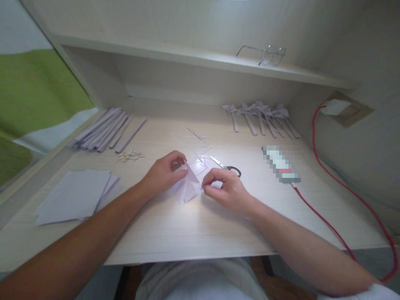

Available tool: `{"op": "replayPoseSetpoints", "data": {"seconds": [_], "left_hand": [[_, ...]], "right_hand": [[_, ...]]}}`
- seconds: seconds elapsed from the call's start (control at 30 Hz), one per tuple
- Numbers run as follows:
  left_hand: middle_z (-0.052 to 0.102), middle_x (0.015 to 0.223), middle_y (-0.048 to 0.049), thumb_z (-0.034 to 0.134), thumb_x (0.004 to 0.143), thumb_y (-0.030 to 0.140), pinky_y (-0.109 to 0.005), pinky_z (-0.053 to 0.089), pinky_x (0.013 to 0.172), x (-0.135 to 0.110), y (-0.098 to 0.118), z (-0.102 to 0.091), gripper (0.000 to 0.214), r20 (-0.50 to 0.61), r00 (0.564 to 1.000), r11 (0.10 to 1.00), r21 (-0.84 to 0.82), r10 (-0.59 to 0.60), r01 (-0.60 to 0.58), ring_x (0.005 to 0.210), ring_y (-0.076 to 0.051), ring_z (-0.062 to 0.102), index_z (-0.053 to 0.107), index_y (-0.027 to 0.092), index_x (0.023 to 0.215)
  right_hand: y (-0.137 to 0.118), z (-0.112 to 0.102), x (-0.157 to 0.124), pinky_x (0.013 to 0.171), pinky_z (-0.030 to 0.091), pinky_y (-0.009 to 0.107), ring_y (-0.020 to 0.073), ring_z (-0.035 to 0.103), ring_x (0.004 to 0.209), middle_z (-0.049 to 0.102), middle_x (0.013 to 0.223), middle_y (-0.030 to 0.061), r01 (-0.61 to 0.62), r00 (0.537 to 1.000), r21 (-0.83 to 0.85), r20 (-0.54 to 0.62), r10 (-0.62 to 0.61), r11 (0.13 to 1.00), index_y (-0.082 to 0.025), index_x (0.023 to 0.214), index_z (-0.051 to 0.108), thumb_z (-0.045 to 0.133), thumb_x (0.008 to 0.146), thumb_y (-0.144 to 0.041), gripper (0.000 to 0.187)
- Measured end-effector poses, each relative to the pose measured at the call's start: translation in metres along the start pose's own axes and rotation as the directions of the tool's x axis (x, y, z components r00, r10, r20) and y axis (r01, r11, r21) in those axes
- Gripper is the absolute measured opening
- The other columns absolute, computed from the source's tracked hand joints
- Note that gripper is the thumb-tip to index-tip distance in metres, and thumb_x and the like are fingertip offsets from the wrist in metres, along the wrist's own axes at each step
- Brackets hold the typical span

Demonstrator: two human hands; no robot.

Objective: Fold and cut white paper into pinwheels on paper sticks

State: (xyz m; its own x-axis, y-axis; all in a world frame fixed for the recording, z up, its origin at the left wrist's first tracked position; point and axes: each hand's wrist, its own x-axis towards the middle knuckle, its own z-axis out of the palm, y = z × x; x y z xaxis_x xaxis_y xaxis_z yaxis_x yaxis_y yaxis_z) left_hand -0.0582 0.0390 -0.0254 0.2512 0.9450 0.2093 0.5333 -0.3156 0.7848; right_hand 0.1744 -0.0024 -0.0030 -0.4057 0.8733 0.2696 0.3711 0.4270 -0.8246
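Note:
Between my hands is a folded white paper pinwheel head point(188, 188), with pointed flaps standing up from it. My left hand point(167, 171) pinches its upper left flap between thumb and fingers. At the right side, my right hand point(225, 188) has thumb and forefinger closed on the edge of the same paper. Just behind my right hand lie scissors point(229, 167) with dark handles. Thin paper strips point(200, 154) are scattered on the desk beyond the pinwheel head. What sits at the paper's centre is too small to make out.
Rolled paper sticks point(103, 129) are piled at the back left, near small pale pieces point(130, 156). Paper sheets point(75, 193) lie front left. Finished paper pinwheels point(258, 116) rest back right. A phone point(281, 164) trails a red cable point(325, 229). Glasses point(270, 55) sit on the shelf.

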Motion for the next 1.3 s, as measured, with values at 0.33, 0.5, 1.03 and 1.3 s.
{"op": "replayPoseSetpoints", "data": {"seconds": [0.33, 0.5, 1.03, 1.3], "left_hand": [[0.068, 0.085, 0.0002, 0.065, 0.081, 0.029, -0.026, 0.046, 0.067, -0.003, 0.009, 0.0, 0.018, -0.055, 0.997, 0.999, -0.013, -0.052, 0.051, 0.076, -0.016, 0.063, 0.073, 0.021, 0.095], [0.067, 0.082, 0.0008, 0.067, 0.078, 0.026, -0.027, 0.047, 0.072, -0.003, 0.01, 0.003, 0.012, -0.119, 0.992, 1.0, -0.011, -0.027, 0.026, 0.079, -0.017, 0.063, 0.069, 0.021, 0.088], [0.065, 0.077, 0.002, 0.071, 0.075, 0.027, -0.028, 0.044, 0.07, -0.004, 0.014, 0.006, 0.01, -0.176, 0.981, 0.996, -0.055, -0.075, 0.066, 0.074, -0.016, 0.06, 0.065, 0.02, 0.079], [0.063, 0.079, 0.0024, 0.077, 0.073, 0.025, -0.027, 0.043, 0.069, -0.006, 0.018, 0.008, 0.018, -0.23, 0.97, 0.994, -0.089, -0.077, 0.058, 0.074, -0.015, 0.058, 0.065, 0.02, 0.085]], "right_hand": [[0.003, 0.003, 0.0, 0.069, 0.048, 0.027, 0.0147, 0.063, 0.069, 0.071, 0.073, -0.0004, 0.014, 0.999, 0.051, -0.04, -0.012, 0.999, -0.019, 0.075, 0.07, 0.061, 0.075, -0.006, 0.016], [0.005, 0.007, -0.002, 0.07, 0.05, 0.028, 0.0154, 0.064, 0.072, 0.07, 0.075, 0.0004, -0.022, 0.998, 0.147, -0.049, 0.03, 0.989, -0.019, 0.076, 0.069, 0.062, 0.076, -0.008, 0.013], [0.003, 0.011, -0.004, 0.072, 0.052, 0.029, 0.0154, 0.065, 0.073, 0.07, 0.076, 0.0005, -0.046, 0.995, 0.274, -0.077, 0.07, 0.961, -0.019, 0.079, 0.069, 0.067, 0.078, -0.008, 0.011], [0.003, 0.013, -0.005, 0.073, 0.05, 0.029, 0.0154, 0.065, 0.074, 0.07, 0.077, 0.0005, -0.04, 0.991, 0.302, -0.108, 0.076, 0.952, -0.019, 0.08, 0.071, 0.069, 0.078, -0.009, 0.01]]}}
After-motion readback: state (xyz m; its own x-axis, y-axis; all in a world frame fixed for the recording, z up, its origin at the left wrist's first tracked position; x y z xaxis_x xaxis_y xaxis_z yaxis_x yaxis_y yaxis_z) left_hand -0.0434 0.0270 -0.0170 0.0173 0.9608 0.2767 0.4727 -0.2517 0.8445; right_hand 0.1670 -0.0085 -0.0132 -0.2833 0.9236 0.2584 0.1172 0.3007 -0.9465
